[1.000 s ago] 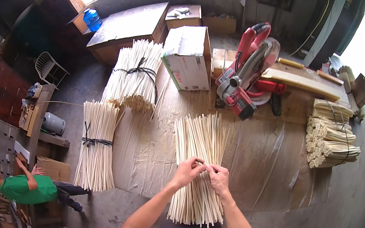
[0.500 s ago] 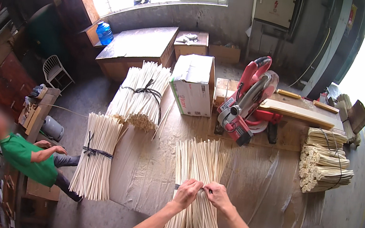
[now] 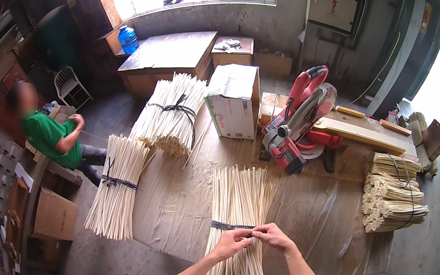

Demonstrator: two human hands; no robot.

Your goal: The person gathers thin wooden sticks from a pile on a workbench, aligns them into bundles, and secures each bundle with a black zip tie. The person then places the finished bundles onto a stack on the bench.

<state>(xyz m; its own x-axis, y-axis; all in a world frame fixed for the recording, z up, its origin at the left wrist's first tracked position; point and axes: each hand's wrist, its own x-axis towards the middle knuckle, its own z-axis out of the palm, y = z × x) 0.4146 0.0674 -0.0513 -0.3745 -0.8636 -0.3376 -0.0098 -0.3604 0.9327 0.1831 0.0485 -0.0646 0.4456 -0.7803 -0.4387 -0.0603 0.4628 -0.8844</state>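
Note:
A bundle of thin pale wooden sticks (image 3: 242,198) lies on the table right in front of me, with a black tie (image 3: 223,225) wrapped around its middle. My left hand (image 3: 233,243) is closed in a pinch at the tie, over the right half of the bundle. Fingertip to fingertip with it, my right hand (image 3: 273,236) also pinches at the tie from the right. The tie's ends are mostly hidden by my fingers. To the left lies another tied bundle (image 3: 113,201), and beyond it stand larger tied bundles (image 3: 173,110).
A red miter saw (image 3: 295,126) stands at the table's far side, beside a white cardboard box (image 3: 231,105). Stacked stick bundles (image 3: 393,197) lie at the right. On the left a person in a green shirt (image 3: 52,138) stands near shelves. Plastic film (image 3: 309,225) covers the tabletop.
My hands have shifted slightly, the fingers now more stretched and the left hand lower, so more of the black tie shows. The person in green has moved farther away and turned.

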